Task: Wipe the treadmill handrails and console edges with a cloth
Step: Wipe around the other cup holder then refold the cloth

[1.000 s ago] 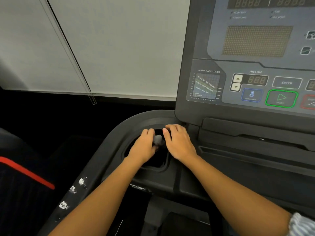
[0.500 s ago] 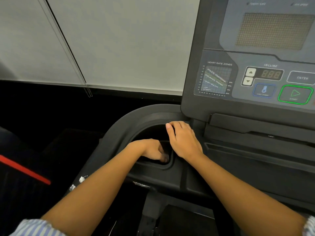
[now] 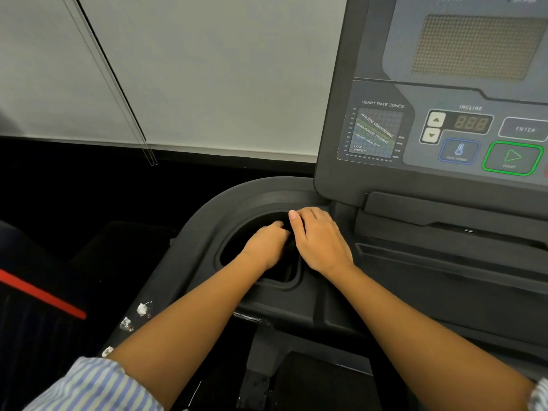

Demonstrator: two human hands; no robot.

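Observation:
My left hand (image 3: pixel 264 247) is down inside the dark cup holder (image 3: pixel 234 229) at the left of the black treadmill console (image 3: pixel 335 179), its fingers curled into a fist. The cloth is hidden under those fingers; no part of it shows. My right hand (image 3: pixel 321 241) rests on the holder's right rim, fingertips bent over the far edge, touching my left hand. The left handrail (image 3: pixel 166 280) runs from the holder down towards me.
The control panel (image 3: pixel 462 137) with its chart, incline buttons and green start button rises at the right. White smudges (image 3: pixel 143 309) dot the handrail. A pale wall (image 3: pixel 192 69) stands behind, and a dark machine with a red stripe (image 3: pixel 41 295) sits at left.
The grey cloth showed between my hands a second ago; my left hand then dipped into the cup holder and has now moved to its far side. My right hand stayed on the rim.

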